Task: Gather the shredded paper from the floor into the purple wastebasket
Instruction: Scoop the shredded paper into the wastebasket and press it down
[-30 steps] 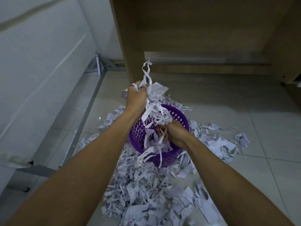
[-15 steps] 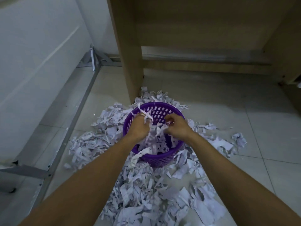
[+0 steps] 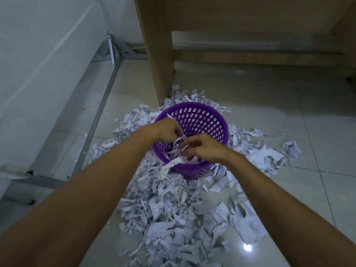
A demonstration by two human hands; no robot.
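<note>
The purple wastebasket (image 3: 200, 120), a perforated plastic tub, stands upright on the tiled floor in a spread of white shredded paper (image 3: 173, 218). Both my hands hover over its near rim. My left hand (image 3: 166, 130) is curled, its fingertips pinching strips of paper above the opening. My right hand (image 3: 200, 148) is half closed, fingers down on the strips inside the basket. One long strip (image 3: 169, 166) hangs over the near rim. How full the basket is stays hidden behind my hands.
A wooden desk leg (image 3: 159, 60) stands just behind the basket, with a crossbar (image 3: 250, 56) under the desk. A white panel on a grey metal frame (image 3: 100, 97) runs along the left. More shreds lie right of the basket (image 3: 269, 157).
My left hand came down from a raised position with a bundle of strips to the basket's opening. The bundle has gone into the basket and both hands now meet over it.
</note>
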